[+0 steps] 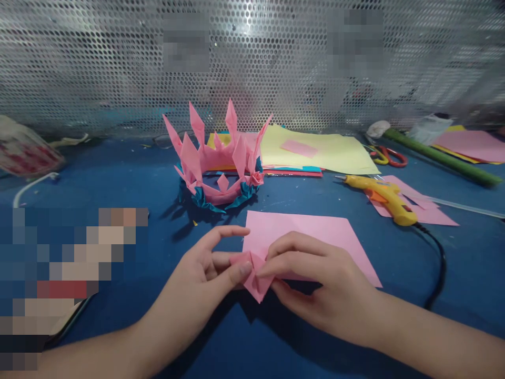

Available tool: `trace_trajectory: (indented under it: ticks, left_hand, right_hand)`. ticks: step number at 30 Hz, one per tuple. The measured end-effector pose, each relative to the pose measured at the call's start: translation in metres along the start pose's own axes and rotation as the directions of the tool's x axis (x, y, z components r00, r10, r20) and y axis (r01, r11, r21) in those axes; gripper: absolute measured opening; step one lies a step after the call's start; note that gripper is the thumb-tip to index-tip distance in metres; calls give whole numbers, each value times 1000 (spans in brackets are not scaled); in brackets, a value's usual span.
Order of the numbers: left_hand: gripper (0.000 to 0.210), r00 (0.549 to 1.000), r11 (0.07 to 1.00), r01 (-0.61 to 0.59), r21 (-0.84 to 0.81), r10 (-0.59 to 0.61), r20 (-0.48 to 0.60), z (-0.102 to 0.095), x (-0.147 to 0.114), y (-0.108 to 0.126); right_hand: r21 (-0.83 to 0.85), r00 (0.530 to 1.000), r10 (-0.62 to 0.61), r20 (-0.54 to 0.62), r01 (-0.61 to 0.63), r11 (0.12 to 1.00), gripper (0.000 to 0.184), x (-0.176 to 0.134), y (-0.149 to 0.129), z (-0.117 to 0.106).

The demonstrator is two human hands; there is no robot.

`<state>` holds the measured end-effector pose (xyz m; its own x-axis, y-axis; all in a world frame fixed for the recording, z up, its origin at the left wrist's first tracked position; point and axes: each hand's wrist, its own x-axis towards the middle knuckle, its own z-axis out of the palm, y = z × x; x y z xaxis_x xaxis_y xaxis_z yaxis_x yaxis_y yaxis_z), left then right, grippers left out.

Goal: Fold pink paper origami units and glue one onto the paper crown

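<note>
Between my two hands is a small piece of folded pink paper (258,289), creased down its middle with a point toward me. My left hand (215,268) pinches its left side with the thumb on top, the index finger stretched out above it. On the right side, the thumb and fingers of my right hand (319,268) close on the same piece. A flat pink sheet (300,226) lies on the table just beyond and partly under my hands. Behind it stands a pink paper crown (221,197) with tall folded points, blue paper leaves and a small pink rose.
A yellow glue gun (379,195) rests on pink scraps (437,210) at right, its black cord (442,268) curving toward me. Scissors (394,156), a green stick (442,158) and a yellow sheet (327,152) lie farther back. A perforated metal panel (268,68) closes off the far side.
</note>
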<state>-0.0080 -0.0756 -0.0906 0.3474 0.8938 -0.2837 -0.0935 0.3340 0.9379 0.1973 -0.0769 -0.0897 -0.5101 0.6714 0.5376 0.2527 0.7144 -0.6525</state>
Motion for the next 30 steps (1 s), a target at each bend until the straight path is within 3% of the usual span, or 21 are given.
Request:
trace_trajectory:
  ticks: [9,16,30]
  left_hand:
    - [50,1000,996,-3,-93,2,-7,2,-1,4]
    - [42,1000,993,-1,-114,-1,-11,0,-3,3]
    - [79,999,996,34,-77,-36,-30,-1,-2,2]
  right_hand:
    - [11,997,-44,61,44,999,33,-4,-3,-3]
    - [-63,999,-18,-42,15,998,24,-4,0,0]
    - [-90,998,-10,-69,4,996,19,-6,0,3]
